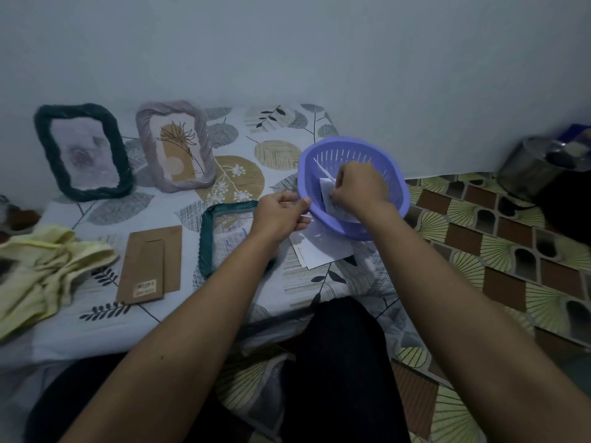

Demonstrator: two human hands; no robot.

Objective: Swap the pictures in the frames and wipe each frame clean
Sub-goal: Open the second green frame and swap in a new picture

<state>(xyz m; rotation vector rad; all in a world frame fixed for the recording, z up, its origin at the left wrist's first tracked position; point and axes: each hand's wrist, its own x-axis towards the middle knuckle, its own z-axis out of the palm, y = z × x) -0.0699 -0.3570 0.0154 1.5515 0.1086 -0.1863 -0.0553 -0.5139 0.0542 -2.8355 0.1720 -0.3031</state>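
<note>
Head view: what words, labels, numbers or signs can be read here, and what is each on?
Nothing can be read for certain.
Label on the brown backing board: printed, too blurred to read.
Blue marks inside the teal frame: blurred, unreadable.
Small mark on the picture in the pink frame: too small to read.

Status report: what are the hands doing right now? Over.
Left hand grips basket rim. Right hand pinches paper inside basket. Teal frame lies flat, backing board beside it. Nothing blocking.
</note>
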